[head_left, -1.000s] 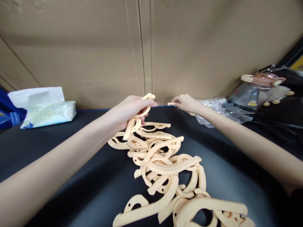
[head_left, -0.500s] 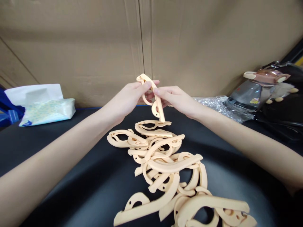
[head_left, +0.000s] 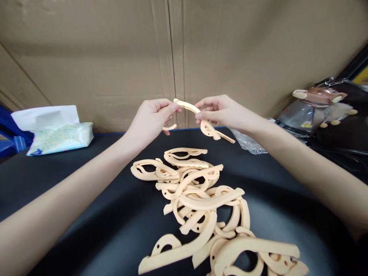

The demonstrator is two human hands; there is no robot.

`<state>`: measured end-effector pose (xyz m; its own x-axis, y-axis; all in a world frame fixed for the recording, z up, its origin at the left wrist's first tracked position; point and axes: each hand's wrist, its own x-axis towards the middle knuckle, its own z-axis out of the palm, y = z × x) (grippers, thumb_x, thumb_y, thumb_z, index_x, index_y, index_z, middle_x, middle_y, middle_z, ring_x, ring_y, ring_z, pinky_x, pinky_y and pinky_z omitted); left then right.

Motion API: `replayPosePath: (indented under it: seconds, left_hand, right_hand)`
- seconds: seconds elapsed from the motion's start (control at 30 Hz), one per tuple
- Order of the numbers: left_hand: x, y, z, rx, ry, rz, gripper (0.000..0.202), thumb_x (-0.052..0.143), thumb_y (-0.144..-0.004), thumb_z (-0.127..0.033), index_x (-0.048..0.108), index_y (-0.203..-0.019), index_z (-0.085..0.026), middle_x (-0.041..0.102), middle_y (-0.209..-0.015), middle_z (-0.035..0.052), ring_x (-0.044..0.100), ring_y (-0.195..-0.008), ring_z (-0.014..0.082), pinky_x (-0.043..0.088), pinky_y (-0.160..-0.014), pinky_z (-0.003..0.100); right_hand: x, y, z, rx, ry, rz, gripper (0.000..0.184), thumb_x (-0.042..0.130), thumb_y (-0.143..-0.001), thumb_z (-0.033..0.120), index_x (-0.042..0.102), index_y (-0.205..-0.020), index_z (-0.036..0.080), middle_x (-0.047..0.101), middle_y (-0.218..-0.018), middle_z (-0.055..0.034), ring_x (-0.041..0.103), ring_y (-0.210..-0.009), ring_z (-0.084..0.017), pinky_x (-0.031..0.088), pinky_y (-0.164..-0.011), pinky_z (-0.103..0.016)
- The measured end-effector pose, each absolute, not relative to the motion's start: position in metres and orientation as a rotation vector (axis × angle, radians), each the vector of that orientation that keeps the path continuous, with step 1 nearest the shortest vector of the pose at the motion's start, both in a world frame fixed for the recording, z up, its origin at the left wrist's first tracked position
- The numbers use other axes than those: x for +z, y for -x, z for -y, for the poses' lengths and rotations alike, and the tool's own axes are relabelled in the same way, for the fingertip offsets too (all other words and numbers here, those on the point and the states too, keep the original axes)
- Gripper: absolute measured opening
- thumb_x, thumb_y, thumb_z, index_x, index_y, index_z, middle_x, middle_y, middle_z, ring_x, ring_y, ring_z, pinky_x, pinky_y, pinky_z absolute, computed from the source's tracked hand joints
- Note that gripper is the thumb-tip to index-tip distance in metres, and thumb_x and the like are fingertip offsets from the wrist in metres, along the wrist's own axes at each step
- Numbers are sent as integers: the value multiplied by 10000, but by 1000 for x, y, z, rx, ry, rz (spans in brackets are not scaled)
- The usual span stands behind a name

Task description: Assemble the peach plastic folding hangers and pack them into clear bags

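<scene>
A beige plastic folding hanger [head_left: 188,106] is held up between both hands, above the far part of the table. My left hand [head_left: 155,117] pinches its left end between thumb and fingers; a curved hook-like tip shows below that hand. My right hand [head_left: 215,111] grips the hanger's middle, with a holed, rounded part and a straight arm sticking out below it to the right. Nearer to me lies a loose heap of similar folded hangers [head_left: 212,201], overlapping in different directions. My fingers partly hide the held hanger.
The table [head_left: 100,207] has a black top. A tissue pack [head_left: 60,134] stands at the left, beside something blue. Clear crinkled plastic wrap [head_left: 250,142] lies behind my right forearm. A dark bag with a small plush toy [head_left: 319,96] sits at the far right. A cardboard wall [head_left: 115,57] closes off the back.
My hands have moved apart sideways. The hanger between them has swung from steep to more level and looks more spread out. The heap lies as before.
</scene>
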<state>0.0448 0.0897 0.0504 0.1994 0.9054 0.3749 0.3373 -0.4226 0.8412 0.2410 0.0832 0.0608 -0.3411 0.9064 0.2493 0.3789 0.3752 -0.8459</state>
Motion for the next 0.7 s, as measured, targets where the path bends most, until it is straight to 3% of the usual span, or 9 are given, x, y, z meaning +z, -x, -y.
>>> replayPosePath:
  seconds: [0.13, 0.27, 0.33, 0.43, 0.53, 0.7]
  left_hand:
    - [54, -45, -87, 1136, -1888, -1169, 206, 537, -908, -273, 697, -829, -170, 285, -520, -69, 296, -429, 86, 377, -375, 183]
    - [51, -49, -85, 1095, -1923, -1137, 192, 518, -924, -273, 675, -857, -184, 312, -530, -69, 326, -403, 73, 371, -361, 173]
    - [50, -52, -82, 1083, -1886, -1098, 196, 497, -935, -260, 646, -835, -181, 312, -524, -72, 316, -391, 65, 357, -354, 168]
    - [53, -57, -75, 1043, -1776, -1048, 221, 469, -951, -259, 620, -818, -168, 298, -501, -77, 268, -369, 58, 328, -335, 170]
    - [58, -60, -68, 981, -1690, -999, 265, 435, -965, -251, 622, -803, -156, 273, -475, -80, 220, -353, 51, 304, -328, 171]
    - [60, -60, -65, 875, -1631, -999, 268, 432, -966, -226, 627, -798, -150, 236, -481, -84, 191, -350, 39, 271, -335, 169]
  right_hand:
    - [75, -257, -86, 825, 1143, 1863, 124, 655, -855, 85, 715, -954, 130, 677, -761, -25, 502, -532, -71, 368, -456, -207]
    - [78, -266, -90, 655, 1107, 1918, 166, 662, -858, 122, 705, -1019, 132, 676, -800, -39, 577, -659, -118, 433, -566, -233]
    - [76, -263, -88, 400, 1113, 2029, 175, 639, -891, 182, 690, -1055, 149, 672, -815, -39, 595, -711, -145, 447, -630, -258]
    - [71, -254, -78, -243, 1150, 2212, 205, 532, -974, 294, 665, -1096, 196, 682, -919, -50, 609, -784, -190, 413, -656, -289]
    - [65, -244, -69, -755, 1206, 2306, 260, 395, -1019, 246, 638, -1099, 199, 674, -1013, -81, 620, -814, -211, 344, -602, -289]
    - [56, -242, -69, -949, 1175, 2409, 271, 337, -1019, 196, 590, -1115, 201, 676, -948, -65, 602, -716, -179, 222, -529, -303]
